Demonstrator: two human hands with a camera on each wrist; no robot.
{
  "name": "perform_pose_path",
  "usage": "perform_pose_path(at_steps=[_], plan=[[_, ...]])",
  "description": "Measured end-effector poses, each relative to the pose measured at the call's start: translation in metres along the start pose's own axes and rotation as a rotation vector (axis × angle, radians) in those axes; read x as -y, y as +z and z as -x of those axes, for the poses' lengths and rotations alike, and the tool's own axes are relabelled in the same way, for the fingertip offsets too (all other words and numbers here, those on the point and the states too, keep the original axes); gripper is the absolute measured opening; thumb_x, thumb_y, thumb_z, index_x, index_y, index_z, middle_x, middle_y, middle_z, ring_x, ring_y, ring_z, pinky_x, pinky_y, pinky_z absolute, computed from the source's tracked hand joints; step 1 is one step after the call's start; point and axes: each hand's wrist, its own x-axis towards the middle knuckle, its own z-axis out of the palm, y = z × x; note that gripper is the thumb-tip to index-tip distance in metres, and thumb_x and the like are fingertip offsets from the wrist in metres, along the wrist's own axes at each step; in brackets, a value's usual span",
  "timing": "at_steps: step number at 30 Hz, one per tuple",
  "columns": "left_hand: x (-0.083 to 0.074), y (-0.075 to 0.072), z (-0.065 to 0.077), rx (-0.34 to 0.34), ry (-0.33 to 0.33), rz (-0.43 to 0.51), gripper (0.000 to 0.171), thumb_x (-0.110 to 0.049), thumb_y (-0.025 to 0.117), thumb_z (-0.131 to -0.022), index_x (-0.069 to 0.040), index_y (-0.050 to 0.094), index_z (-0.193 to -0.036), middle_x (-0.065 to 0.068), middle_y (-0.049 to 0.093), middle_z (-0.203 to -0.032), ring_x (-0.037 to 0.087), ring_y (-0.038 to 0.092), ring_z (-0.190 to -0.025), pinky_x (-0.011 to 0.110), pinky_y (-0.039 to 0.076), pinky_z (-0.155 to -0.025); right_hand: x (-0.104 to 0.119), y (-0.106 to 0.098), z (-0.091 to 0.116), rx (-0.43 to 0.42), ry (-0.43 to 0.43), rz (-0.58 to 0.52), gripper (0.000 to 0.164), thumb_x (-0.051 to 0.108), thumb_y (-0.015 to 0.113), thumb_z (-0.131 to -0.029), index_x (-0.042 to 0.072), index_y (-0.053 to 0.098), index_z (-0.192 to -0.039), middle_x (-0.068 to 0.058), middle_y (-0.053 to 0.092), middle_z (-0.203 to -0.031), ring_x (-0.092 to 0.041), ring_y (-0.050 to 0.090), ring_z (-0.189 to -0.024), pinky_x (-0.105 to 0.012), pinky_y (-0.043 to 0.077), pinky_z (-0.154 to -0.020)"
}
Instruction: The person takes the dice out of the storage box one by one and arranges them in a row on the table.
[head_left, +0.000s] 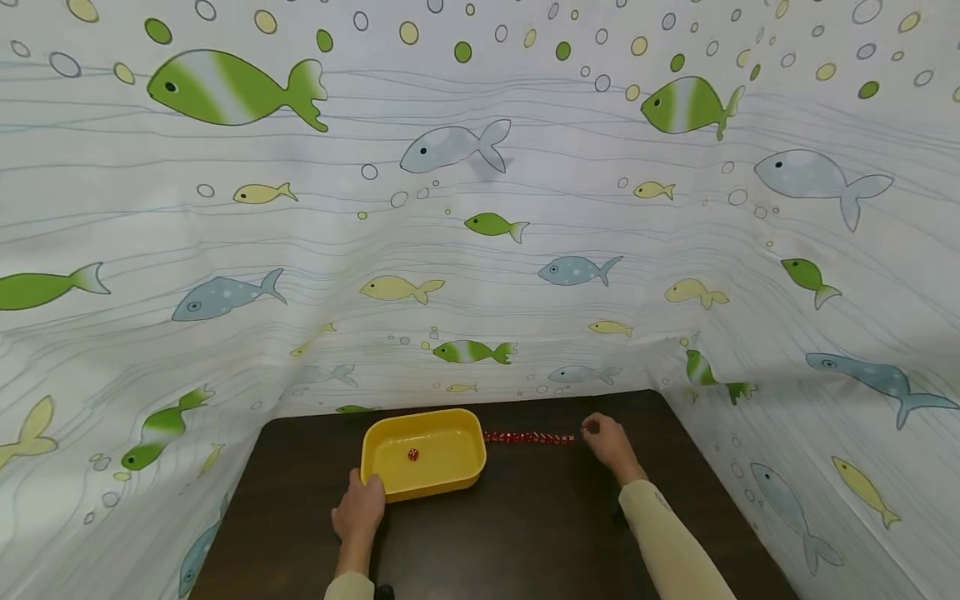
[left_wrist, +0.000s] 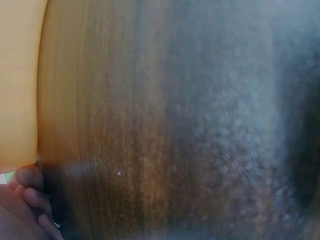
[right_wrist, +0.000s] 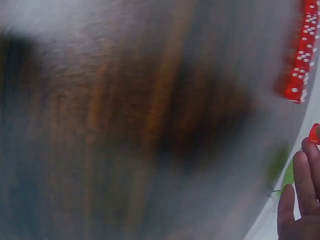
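Observation:
My left hand [head_left: 358, 505] grips the near left corner of a yellow tray [head_left: 459, 480], thumb over its rim. One red die [head_left: 413, 455] with white pips lies inside the tray. To the tray's right, a row of red dice [head_left: 528, 437] runs along the dark table. At the right end of that row, my right hand [head_left: 609, 442] pinches another red die [right_wrist: 314, 134] between its fingertips, a small gap from the last die. In the left wrist view, the fingers [left_wrist: 30, 176] of my left hand lie against the tray's underside edge.
The dark brown table [head_left: 517, 533] meets a white fish-print sheet [head_left: 480, 308] that rises behind it and along both sides. The sheet's folds come down close to the table's left and right edges.

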Motion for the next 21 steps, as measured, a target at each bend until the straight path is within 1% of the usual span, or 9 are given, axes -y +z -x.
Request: perform_pose_path(at_steps=[2, 5, 8, 14, 21], plan=[[0.004, -0.001, 0.002, 0.004, 0.007, -0.007, 0.062, -0.031, 0.025, -0.103, 0.004, 0.037, -0.153, 0.032, 0.065, -0.122, 0.044, 0.062, -0.095, 0.064, 0.035, -0.095, -0.006, 0.005, 0.006, 0.011, 0.024, -0.001, 0.020, 0.012, 0.065, -0.104, -0.001, 0.070, -0.118, -0.018, 0.072, -0.113, -0.028, 0.066, -0.092, -0.050, 0.055, -0.081], [0.005, -0.001, 0.001, 0.012, 0.022, 0.004, 0.061, -0.031, 0.026, -0.103, 0.003, 0.037, -0.152, 0.031, 0.065, -0.121, 0.044, 0.062, -0.095, 0.064, 0.034, -0.095, -0.011, 0.011, 0.008, 0.002, 0.034, -0.008, 0.017, 0.011, 0.065, -0.104, 0.000, 0.070, -0.116, -0.018, 0.072, -0.112, -0.029, 0.066, -0.092, -0.050, 0.055, -0.082], [0.004, -0.002, -0.002, 0.006, 0.023, 0.009, 0.063, -0.031, 0.025, -0.103, 0.003, 0.036, -0.154, 0.032, 0.065, -0.125, 0.044, 0.062, -0.097, 0.063, 0.034, -0.094, -0.011, 0.014, 0.007, 0.010, 0.039, -0.025, 0.017, 0.012, 0.065, -0.105, 0.001, 0.070, -0.117, -0.019, 0.072, -0.114, -0.029, 0.066, -0.095, -0.051, 0.055, -0.084], [0.004, -0.001, -0.008, 0.005, 0.018, 0.007, 0.065, -0.031, 0.025, -0.103, 0.004, 0.034, -0.157, 0.033, 0.063, -0.131, 0.045, 0.062, -0.101, 0.064, 0.034, -0.097, -0.011, 0.018, 0.004, 0.041, 0.057, -0.043, 0.017, 0.010, 0.064, -0.105, 0.000, 0.070, -0.118, -0.020, 0.071, -0.116, -0.029, 0.066, -0.094, -0.051, 0.055, -0.082], [0.005, 0.000, -0.006, -0.005, 0.018, -0.010, 0.064, -0.032, 0.024, -0.105, 0.004, 0.035, -0.157, 0.034, 0.063, -0.134, 0.048, 0.063, -0.105, 0.066, 0.035, -0.099, -0.015, 0.025, -0.003, 0.046, 0.060, -0.011, 0.018, 0.012, 0.064, -0.105, 0.002, 0.070, -0.118, -0.020, 0.071, -0.117, -0.029, 0.065, -0.095, -0.052, 0.054, -0.084]])
